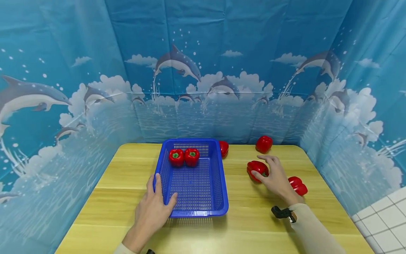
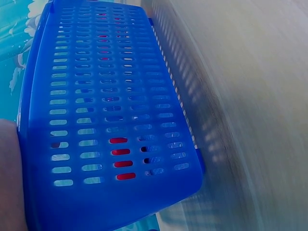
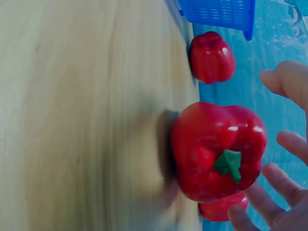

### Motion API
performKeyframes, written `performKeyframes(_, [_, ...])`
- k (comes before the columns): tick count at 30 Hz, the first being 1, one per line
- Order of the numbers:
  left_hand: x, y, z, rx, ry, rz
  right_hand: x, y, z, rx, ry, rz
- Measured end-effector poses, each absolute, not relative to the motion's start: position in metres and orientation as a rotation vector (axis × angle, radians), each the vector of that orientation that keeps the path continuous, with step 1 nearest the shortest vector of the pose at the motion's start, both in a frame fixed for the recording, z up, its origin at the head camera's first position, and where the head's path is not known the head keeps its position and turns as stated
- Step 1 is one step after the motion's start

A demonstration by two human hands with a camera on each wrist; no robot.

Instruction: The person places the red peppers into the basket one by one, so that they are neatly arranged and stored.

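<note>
In the head view a blue perforated basket (image 1: 226, 197) holds two red peppers (image 1: 176, 157) standing side by side at its far left, green stems up. My left hand (image 1: 153, 208) rests on the basket's left rim near the front corner, fingers spread. Over a red pepper (image 1: 256, 169) on the table to the right hovers my right hand (image 1: 276, 178), its thumb and fingers parted around it. The right wrist view shows this pepper (image 3: 216, 149) with its green stem, the fingers (image 3: 279, 185) beside it; contact is unclear. The left wrist view shows the basket's side (image 2: 110, 115).
One red pepper (image 1: 223, 149) lies against the basket's right side, another (image 1: 264, 144) stands near the table's back edge, and a third (image 1: 298, 186) lies right of my right hand. The wooden table (image 1: 108, 201) is bordered by a blue dolphin-print curtain (image 1: 196, 116).
</note>
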State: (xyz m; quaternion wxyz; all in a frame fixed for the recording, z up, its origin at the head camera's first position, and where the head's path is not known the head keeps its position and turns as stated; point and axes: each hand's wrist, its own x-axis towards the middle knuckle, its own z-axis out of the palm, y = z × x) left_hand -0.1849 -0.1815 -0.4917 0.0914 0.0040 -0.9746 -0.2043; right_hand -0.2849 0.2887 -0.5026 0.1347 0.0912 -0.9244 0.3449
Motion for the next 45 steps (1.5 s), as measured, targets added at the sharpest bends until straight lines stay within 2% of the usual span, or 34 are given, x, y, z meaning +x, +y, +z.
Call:
performKeyframes(15, [-0.186,-0.182,-0.504,-0.008,-2.905,-0.58,-0.29,0.287,-0.536,0.183,-2.766,0.985])
performKeyframes(25, [-0.181,-0.182,-0.501,-0.007,-2.917,-0.599,-0.287,0.287,-0.536,0.122,-2.788,0.985])
performKeyframes(45, [-0.18,-0.183,-0.5,-0.006,-2.91,-0.614,-0.287,0.283,-0.535,0.17,-2.747,0.939])
